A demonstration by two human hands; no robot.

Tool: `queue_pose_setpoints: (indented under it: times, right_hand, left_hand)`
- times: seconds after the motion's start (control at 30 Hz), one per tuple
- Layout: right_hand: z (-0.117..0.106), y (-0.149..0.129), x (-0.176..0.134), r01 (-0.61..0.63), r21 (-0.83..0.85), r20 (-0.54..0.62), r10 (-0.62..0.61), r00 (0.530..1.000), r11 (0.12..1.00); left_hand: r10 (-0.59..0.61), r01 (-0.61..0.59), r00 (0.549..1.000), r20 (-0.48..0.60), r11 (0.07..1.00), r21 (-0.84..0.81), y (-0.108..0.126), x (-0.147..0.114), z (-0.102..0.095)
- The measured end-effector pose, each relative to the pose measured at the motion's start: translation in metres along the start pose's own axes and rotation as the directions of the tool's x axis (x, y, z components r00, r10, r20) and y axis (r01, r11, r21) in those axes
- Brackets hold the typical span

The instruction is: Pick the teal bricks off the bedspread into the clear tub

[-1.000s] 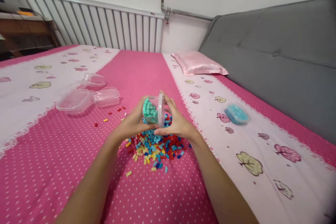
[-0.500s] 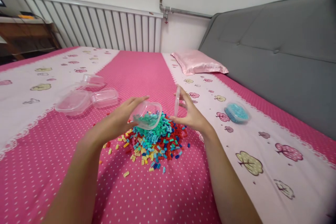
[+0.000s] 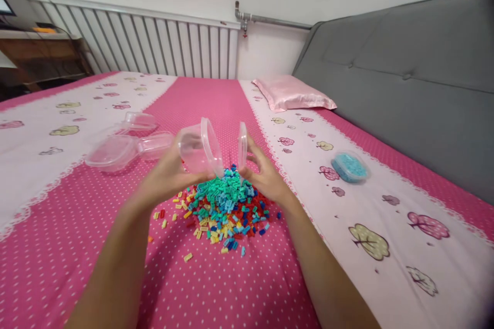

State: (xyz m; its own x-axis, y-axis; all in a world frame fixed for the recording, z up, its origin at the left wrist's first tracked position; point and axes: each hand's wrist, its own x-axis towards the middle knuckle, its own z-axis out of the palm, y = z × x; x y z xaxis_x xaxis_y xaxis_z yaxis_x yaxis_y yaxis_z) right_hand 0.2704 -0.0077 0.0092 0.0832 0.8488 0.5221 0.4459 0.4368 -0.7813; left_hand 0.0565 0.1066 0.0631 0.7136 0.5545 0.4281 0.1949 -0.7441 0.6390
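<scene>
My left hand (image 3: 165,172) grips a clear plastic container (image 3: 193,146), tipped on its side with its mouth facing right; no bricks show inside it. In my right hand (image 3: 266,172) is a clear lid (image 3: 242,145), held upright by its edge. A narrow gap separates the lid from the container's rim. Just below both hands lies a heap of small toy building bricks (image 3: 227,198), green and light blue on top, with red, yellow and dark blue ones around the edges. Some loose bricks are scattered on the pink dotted sheet (image 3: 231,293).
Several clear containers (image 3: 111,151) lie to the left on the bed. On the right sits a closed container of light blue bricks (image 3: 350,167). Farther back are a pink pillow (image 3: 293,92), a grey headboard (image 3: 405,56) and a white radiator (image 3: 154,41).
The container has been raised and turned from mouth-down to sideways, and the green bricks in it are now on the heap. The lid has moved left, closer to the container.
</scene>
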Motion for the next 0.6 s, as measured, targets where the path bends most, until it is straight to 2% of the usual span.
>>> queue_pose_setpoints:
  times: [0.07, 0.17, 0.23, 0.33, 0.47, 0.6]
  right_hand:
    - [0.009, -0.003, 0.0, 0.036, 0.018, 0.045, -0.037, 0.998, 0.999]
    - [0.019, -0.008, -0.001, 0.04, 0.013, 0.056, -0.041, 0.998, 0.999]
    - [0.024, -0.01, -0.003, 0.01, -0.001, 0.06, -0.01, 0.998, 1.0]
    - [0.029, -0.011, -0.005, -0.026, -0.074, 0.058, 0.031, 0.998, 0.997]
    - [0.025, -0.007, -0.004, -0.007, -0.181, -0.053, -0.002, 0.999, 0.984]
    - [0.014, -0.002, -0.003, -0.003, -0.247, -0.069, -0.014, 0.998, 0.969]
  left_hand:
    - [0.038, -0.02, 0.996, 0.078, 0.976, -0.217, 0.002, 0.002, 0.015]
    - [0.009, 0.068, 0.988, 0.151, 0.865, -0.497, 0.002, 0.001, 0.038]
    - [-0.033, 0.143, 0.981, 0.193, 0.796, -0.588, -0.001, -0.001, 0.051]
    - [-0.068, 0.205, 0.97, 0.235, 0.748, -0.631, -0.011, -0.003, 0.061]
    - [-0.086, 0.234, 0.959, 0.27, 0.777, -0.584, -0.02, -0.005, 0.051]
    - [-0.076, 0.278, 0.931, 0.358, 0.783, -0.556, -0.015, -0.009, 0.03]
